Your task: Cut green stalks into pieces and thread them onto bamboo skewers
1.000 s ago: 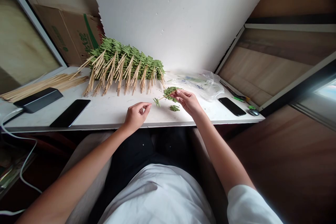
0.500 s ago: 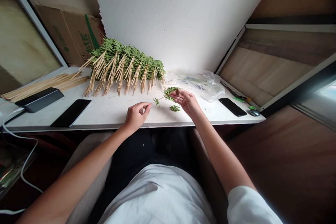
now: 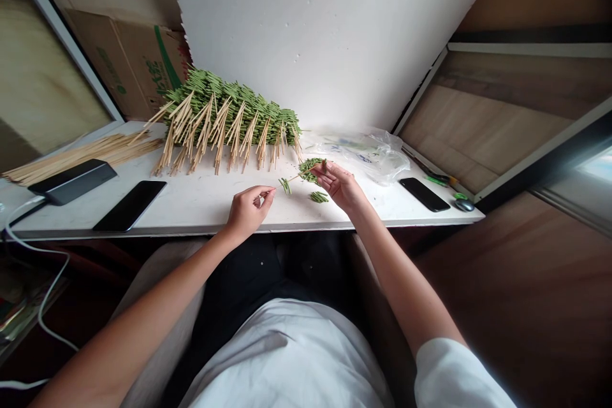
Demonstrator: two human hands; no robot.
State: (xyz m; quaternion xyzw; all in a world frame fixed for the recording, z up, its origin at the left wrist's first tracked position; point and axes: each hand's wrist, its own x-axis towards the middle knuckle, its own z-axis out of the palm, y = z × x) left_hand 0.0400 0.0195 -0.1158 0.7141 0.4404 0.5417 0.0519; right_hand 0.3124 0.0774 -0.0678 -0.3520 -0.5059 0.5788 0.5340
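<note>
My right hand (image 3: 338, 186) is closed on a thin bamboo skewer (image 3: 300, 174), which points left and slightly toward me. Several short green bean pieces (image 3: 285, 185) sit crosswise near its left end. My left hand (image 3: 251, 209) is closed in a pinch just left of these pieces; whatever its fingertips hold, if anything, is too small to make out. Behind the right fingers lies a small heap of cut green beans (image 3: 310, 166), partly hidden. A smaller group of bean pieces (image 3: 319, 197) rests on the white table (image 3: 201, 207) below that hand.
A large stack of skewered green beans (image 3: 229, 105) leans at the back, sticks toward me. Loose bamboo skewers (image 3: 90, 154), a black stand-like device (image 3: 74, 180) and a phone (image 3: 130, 206) lie left. A plastic bag (image 3: 377, 156) and another black phone (image 3: 424, 195) lie right.
Almost nothing differs. The skewer and the bean pieces in front of my left fingertips have shifted very slightly; both hands keep their grip and place.
</note>
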